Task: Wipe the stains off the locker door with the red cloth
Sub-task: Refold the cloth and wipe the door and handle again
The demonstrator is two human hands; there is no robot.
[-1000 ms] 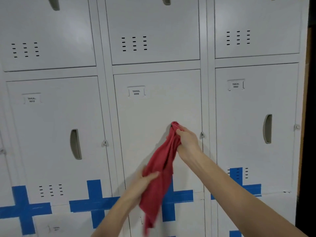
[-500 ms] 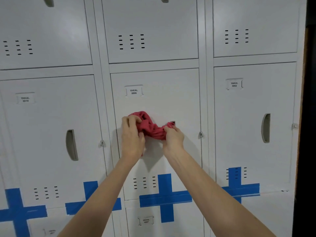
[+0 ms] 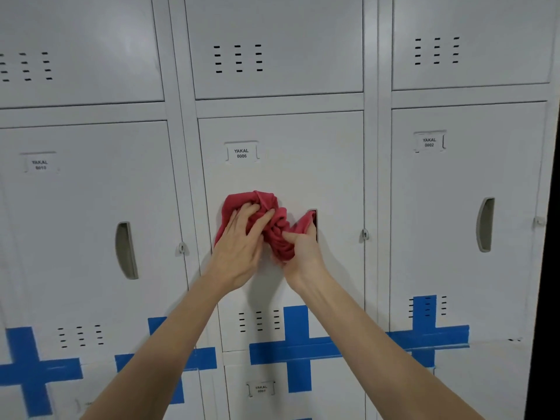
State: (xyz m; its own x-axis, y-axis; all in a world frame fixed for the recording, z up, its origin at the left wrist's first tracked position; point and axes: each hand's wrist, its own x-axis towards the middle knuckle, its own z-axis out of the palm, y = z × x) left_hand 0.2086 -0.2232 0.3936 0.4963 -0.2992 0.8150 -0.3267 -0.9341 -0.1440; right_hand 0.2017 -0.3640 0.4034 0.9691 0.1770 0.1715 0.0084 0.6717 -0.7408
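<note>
The red cloth point(image 3: 272, 216) is bunched up against the middle locker door point(image 3: 303, 165), the one labelled YAKAL 0006. My left hand point(image 3: 239, 244) lies on the cloth's left part with fingers spread and pressing into the folds. My right hand point(image 3: 303, 247) pinches the cloth's right end beside the door's recessed handle point(image 3: 315, 219), which is mostly hidden behind cloth and fingers. No stain is plain to see on the bare part of the door.
White lockers fill the view, with doors to the left point(image 3: 91, 207), right point(image 3: 463, 207) and above. Blue tape crosses point(image 3: 297, 347) run along the lower edge. A small lock tab point(image 3: 365, 234) sits right of the middle door. A dark gap point(image 3: 550, 268) borders the far right.
The cloth hung long from my right hand a second ago. My left hand gathered it upward, and both hands now hold it bunched against the door, closer together than before.
</note>
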